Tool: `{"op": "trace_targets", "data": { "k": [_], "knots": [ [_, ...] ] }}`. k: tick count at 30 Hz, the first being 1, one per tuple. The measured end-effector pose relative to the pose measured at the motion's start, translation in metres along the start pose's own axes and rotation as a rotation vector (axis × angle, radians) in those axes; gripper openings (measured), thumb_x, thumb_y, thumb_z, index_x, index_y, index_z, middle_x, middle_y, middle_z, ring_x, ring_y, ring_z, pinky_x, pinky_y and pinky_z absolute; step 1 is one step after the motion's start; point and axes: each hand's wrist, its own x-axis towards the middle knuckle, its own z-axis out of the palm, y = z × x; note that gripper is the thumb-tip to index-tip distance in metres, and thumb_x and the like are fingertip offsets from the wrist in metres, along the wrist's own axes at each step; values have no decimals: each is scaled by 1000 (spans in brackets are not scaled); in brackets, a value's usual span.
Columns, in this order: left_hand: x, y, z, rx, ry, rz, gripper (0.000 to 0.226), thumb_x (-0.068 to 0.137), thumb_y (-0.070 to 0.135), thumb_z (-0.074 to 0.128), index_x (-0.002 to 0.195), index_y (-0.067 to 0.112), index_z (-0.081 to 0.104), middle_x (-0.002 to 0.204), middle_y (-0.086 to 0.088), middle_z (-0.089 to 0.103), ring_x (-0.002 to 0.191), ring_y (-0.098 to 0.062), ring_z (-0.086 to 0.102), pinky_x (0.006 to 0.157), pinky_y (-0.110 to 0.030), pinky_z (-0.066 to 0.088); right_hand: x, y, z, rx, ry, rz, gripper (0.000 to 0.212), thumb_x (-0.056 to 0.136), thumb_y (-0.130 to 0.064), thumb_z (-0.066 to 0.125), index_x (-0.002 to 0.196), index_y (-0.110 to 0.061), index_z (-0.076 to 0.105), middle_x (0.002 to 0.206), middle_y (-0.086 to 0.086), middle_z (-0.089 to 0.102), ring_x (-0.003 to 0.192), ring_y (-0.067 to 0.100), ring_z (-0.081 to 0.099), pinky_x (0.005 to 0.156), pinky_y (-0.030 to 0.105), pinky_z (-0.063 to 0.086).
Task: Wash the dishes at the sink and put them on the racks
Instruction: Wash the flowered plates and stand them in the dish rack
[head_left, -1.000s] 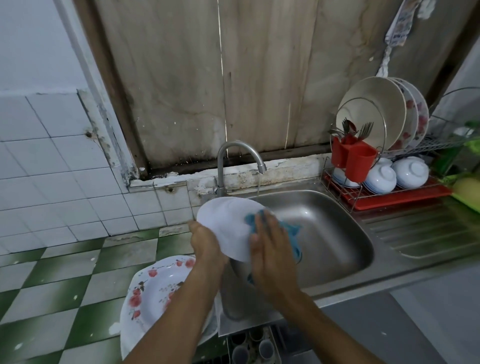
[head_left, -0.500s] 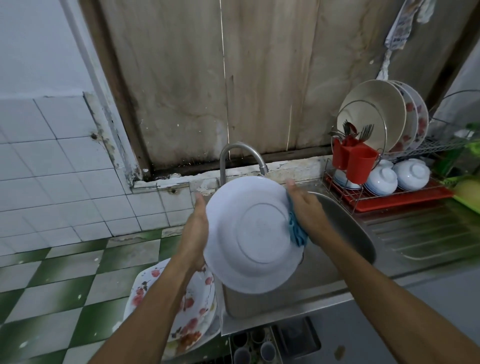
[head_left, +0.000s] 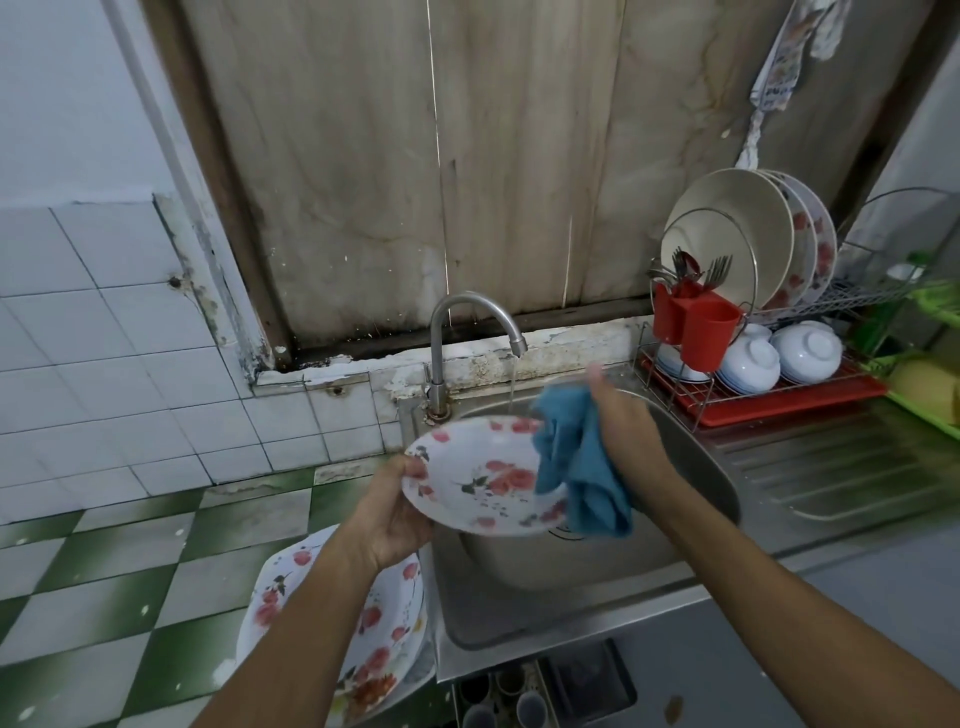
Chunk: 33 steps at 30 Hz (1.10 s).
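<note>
At centre frame the left hand (head_left: 395, 514) gripped a floral plate (head_left: 480, 475) by its rim over the sink (head_left: 696, 467); the right hand (head_left: 623, 426) clutched a blue cloth (head_left: 576, 467) against the plate's right edge, under the running tap (head_left: 467, 332).

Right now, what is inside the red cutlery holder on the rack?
Forks and spoons stick up out of the red cutlery holder. Its walls hide their handles and anything lower.

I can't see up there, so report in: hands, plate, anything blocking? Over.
Left hand grips flowered plate over sink. Right hand holds blue cloth against its edge. Tap running, nothing blocking. Over.
</note>
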Motion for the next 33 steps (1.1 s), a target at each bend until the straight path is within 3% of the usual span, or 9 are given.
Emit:
{"op": "trace_targets", "data": {
  "k": [3, 5, 7, 10, 15, 18, 22, 26, 33],
  "knots": [
    [-1, -8, 14, 97, 16, 52, 38, 102, 36, 43, 123, 11, 61, 112, -22, 72, 108, -39, 66, 87, -50, 55, 16, -7, 8, 330, -105, 107, 81, 100, -70, 21, 112, -2, 63, 91, 14, 67, 83, 28, 66, 77, 36, 59],
    [2, -15, 23, 120, -6, 62, 53, 104, 54, 38, 129, 12, 59, 122, -24, 69, 115, -41, 65, 99, -55, 51, 15, 8, 23, -230, -163, -76, 81, 99, -72, 16, 134, -6, 47, 120, 17, 60, 107, 29, 60, 88, 36, 55],
    [7, -24, 31, 139, -37, 82, 63, 103, 61, 34, 137, 13, 55, 129, -25, 65, 120, -43, 62, 106, -61, 45, 9, 43, 34, -932, -225, -170, 86, 93, -77, 7, 160, -24, 6, 165, 16, 12, 151, 35, 18, 120, 54, 25],
    [8, -32, 39, 230, -28, 132, 62, 105, 59, 28, 138, 16, 59, 128, -19, 67, 119, -37, 65, 107, -59, 46, -9, 62, 57, -1130, -364, -116, 81, 95, -70, 2, 156, -24, -24, 160, 12, -36, 149, 31, -30, 124, 53, -9],
    [11, -29, 25, 166, 64, 177, 71, 102, 62, 32, 132, 6, 62, 123, -21, 69, 116, -36, 66, 100, -46, 52, -47, 50, 64, -968, -661, -93, 73, 104, -60, 18, 160, -22, -11, 165, -3, -21, 151, 15, -23, 124, 37, -10],
    [8, -20, 16, 179, 118, 214, 58, 103, 57, 35, 127, 13, 65, 116, -17, 73, 110, -39, 68, 97, -51, 53, -53, 56, 34, -1262, -735, -82, 70, 105, -57, 12, 161, -20, -5, 167, 1, -19, 152, 19, -23, 124, 52, -10],
    [0, -19, 18, 325, 79, 205, 51, 105, 52, 34, 116, 15, 68, 102, -14, 77, 94, -33, 74, 80, -45, 57, -20, 67, 1, -1455, -376, 51, 80, 101, -62, 5, 158, -9, -16, 162, 20, -26, 152, 35, -21, 121, 57, -11],
    [1, -28, 39, 342, 0, 147, 57, 107, 54, 30, 119, 13, 66, 106, -19, 74, 101, -36, 72, 89, -47, 57, -2, 60, 46, -1232, -209, -83, 87, 92, -67, -5, 156, -11, -21, 161, 17, -30, 151, 33, -24, 124, 54, -8],
    [1, -4, 18, 236, 119, 184, 59, 102, 59, 36, 115, 11, 68, 110, -20, 74, 102, -37, 70, 85, -44, 55, -56, 39, 46, -1157, -773, -74, 71, 104, -59, 12, 160, -21, -11, 166, -1, -19, 152, 15, -20, 125, 44, -9]
  ]
}}
